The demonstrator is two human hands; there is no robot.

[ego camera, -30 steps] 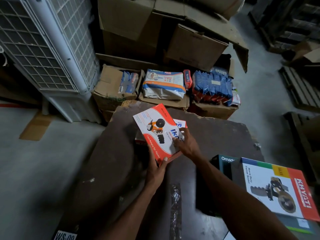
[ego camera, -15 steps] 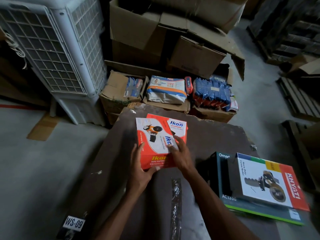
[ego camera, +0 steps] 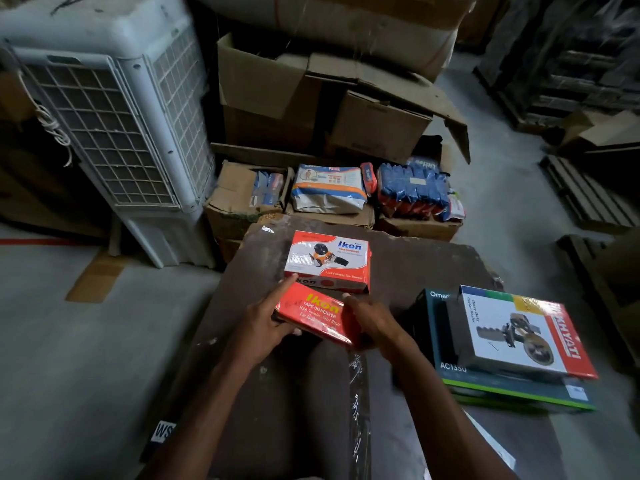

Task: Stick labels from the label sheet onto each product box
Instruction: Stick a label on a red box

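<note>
**Both hands on a tilted red box at the middle of the tabletop**

A dim storeroom with a grey concrete floor point(ego camera: 86, 358). At upper left of the frame stands a white air cooler point(ego camera: 114, 116); along the top centre are stacked brown cartons point(ego camera: 329, 98), and below them open cartons holding blue packets point(ego camera: 412, 192) and a white bag point(ego camera: 327, 188). Dark pallets point(ego camera: 588, 195) lie at the right edge.

The dark brown tabletop point(ego camera: 415, 268) fills the lower centre. At lower right a white Khyati box point(ego camera: 519, 334) lies on top of a dark Omar box point(ego camera: 436, 341).

At centre frame an Ikon box point(ego camera: 327, 261) lies flat, picture side up, its long axis running left to right. Just below it, the red box point(ego camera: 311, 317) is tilted, its red lettered side facing the camera, its long axis running from upper left to lower right.

The left hand point(ego camera: 263, 323) grips the red box at its left end, with one straight finger reaching up to touch the flat Ikon box's near left corner. The right hand point(ego camera: 374, 323) holds its right end, fingers curled round the edge.
</note>
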